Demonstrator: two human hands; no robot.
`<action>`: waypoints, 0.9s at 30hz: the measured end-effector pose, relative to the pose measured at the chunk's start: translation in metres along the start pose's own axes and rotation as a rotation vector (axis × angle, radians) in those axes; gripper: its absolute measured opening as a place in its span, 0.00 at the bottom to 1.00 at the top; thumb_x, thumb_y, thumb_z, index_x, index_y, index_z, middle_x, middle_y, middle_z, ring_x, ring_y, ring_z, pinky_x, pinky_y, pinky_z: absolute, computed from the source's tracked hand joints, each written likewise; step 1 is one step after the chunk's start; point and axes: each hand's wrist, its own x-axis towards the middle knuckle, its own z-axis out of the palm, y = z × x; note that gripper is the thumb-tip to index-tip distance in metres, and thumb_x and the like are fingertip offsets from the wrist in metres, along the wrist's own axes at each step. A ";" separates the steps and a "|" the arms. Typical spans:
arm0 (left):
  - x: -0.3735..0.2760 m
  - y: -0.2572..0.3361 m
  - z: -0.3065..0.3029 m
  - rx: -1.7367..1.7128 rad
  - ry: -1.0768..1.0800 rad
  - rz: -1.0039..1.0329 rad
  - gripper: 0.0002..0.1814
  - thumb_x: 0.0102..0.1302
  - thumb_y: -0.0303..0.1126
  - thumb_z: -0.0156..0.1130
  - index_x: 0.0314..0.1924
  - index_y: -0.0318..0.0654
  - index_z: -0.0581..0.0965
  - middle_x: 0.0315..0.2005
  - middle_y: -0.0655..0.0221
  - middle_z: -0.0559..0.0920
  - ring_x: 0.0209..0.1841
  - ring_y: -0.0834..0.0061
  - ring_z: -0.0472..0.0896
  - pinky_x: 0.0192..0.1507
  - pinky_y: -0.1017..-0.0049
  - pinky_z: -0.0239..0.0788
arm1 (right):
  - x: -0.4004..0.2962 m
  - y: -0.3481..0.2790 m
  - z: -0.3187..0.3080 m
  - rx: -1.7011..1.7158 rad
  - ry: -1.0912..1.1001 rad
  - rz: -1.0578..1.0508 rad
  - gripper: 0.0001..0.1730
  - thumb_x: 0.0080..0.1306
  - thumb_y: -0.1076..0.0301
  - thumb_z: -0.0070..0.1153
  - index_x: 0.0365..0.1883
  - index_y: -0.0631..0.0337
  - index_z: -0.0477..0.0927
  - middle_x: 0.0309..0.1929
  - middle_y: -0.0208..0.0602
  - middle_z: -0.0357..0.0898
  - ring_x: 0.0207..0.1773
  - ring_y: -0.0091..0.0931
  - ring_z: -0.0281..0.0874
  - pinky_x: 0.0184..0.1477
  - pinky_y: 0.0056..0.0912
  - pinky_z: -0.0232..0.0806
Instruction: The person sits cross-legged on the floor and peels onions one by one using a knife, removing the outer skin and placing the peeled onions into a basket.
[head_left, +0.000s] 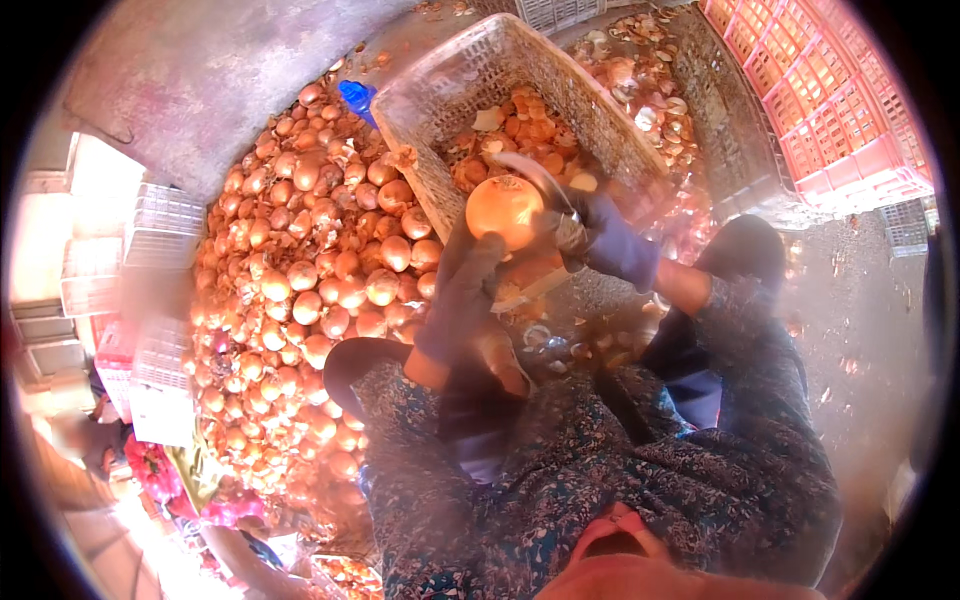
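Note:
A large yellow-brown onion (504, 212) is held up over the near edge of a plastic crate. My left hand (466, 292), in a dark glove, grips the onion from below. In my right hand (600, 232), also gloved, is a knife with a curved blade (529, 169); the blade lies close behind the onion's top right side. Whether it touches the onion cannot be told. Beyond my hands stands the dirty, pale crate (442, 71), with onions and loose skins (531, 112) inside. Left of it spreads a big heap of unpeeled onions (322, 247).
A blue object (358, 97) sits against the crate's left corner. Onion skins (664, 97) litter the floor beyond it. Red crates (832, 97) stand at the upper right, white crates (161, 232) at the left. At the lower left edge is another person (97, 442).

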 end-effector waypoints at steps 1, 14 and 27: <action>-0.005 0.003 0.003 -0.092 0.042 -0.001 0.31 0.71 0.42 0.52 0.67 0.32 0.59 0.61 0.58 0.71 0.62 0.65 0.72 0.66 0.60 0.64 | 0.001 0.004 0.002 -0.098 -0.011 -0.149 0.28 0.68 0.50 0.57 0.57 0.64 0.74 0.39 0.36 0.83 0.36 0.25 0.81 0.38 0.28 0.71; -0.036 -0.003 -0.059 -0.336 0.103 -0.022 0.44 0.63 0.50 0.65 0.69 0.33 0.56 0.64 0.51 0.65 0.63 0.52 0.70 0.67 0.54 0.62 | 0.001 0.007 -0.010 -0.951 -0.109 -0.504 0.33 0.63 0.61 0.58 0.67 0.53 0.67 0.28 0.44 0.79 0.30 0.41 0.79 0.31 0.42 0.70; -0.035 0.005 -0.056 -0.054 0.155 -0.083 0.47 0.55 0.57 0.67 0.65 0.32 0.61 0.53 0.62 0.74 0.50 0.68 0.77 0.48 0.71 0.71 | 0.003 0.001 -0.013 -0.881 -0.307 -0.391 0.38 0.57 0.68 0.61 0.68 0.49 0.67 0.30 0.46 0.81 0.34 0.43 0.80 0.37 0.42 0.71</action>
